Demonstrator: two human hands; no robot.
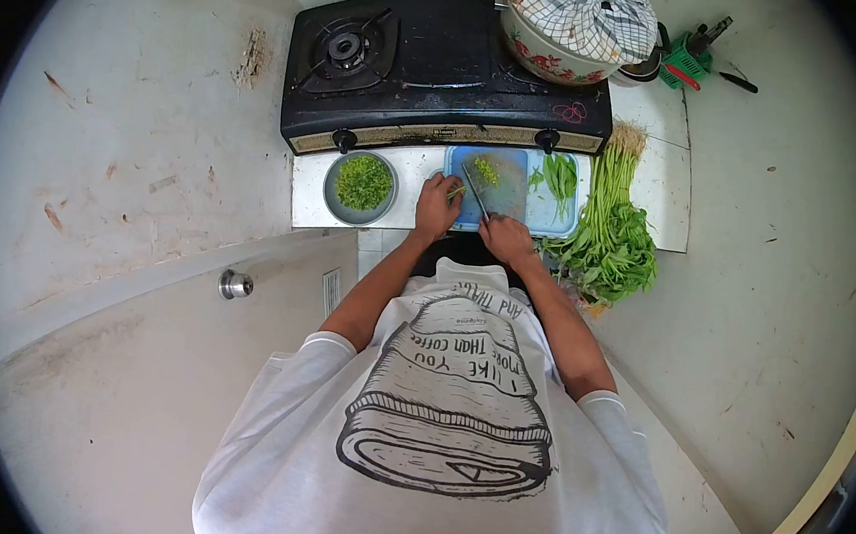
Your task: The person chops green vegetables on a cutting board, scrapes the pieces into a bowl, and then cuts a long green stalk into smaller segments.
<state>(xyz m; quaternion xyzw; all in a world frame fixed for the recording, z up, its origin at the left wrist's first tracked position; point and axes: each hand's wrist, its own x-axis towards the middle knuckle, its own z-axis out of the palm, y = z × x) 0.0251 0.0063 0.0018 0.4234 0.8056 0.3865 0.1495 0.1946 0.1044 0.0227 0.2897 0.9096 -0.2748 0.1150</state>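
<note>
Printed T-shirt foremost, the right hand grips a knife slanting beside green stems the left hand pinches at the cutting board's left edge.

A cloth-covered pot sits on the black stove.

The head camera looks steeply down (wide, dark-rimmed), shirt nearest, hands and stove farther

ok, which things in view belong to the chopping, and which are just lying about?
Chopping, likely:
knife in right hand
greens at left hand
blue board, chopped bits
bowl of cut greens
leafy bunch

Lying about:
stove
cloth-covered pot
green basket
</note>
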